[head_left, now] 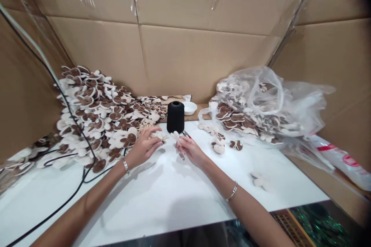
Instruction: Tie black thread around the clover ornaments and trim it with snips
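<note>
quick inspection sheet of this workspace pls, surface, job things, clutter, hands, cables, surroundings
Surface: white tabletop, beneath both hands
Job's things: pale piece in the right hand; straw-coloured bits by the left hand
Clutter: brown-and-white heap at left; clear plastic bag at right; black cone and white bowl between
Hands: left open, right pinching
Cables: black cable looping across the left
Surroundings: cardboard walls

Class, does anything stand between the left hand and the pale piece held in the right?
Nothing visible blocks the gap between the left hand and the pale piece in the right hand. The black tapered object stands just beyond them, not between.
</note>
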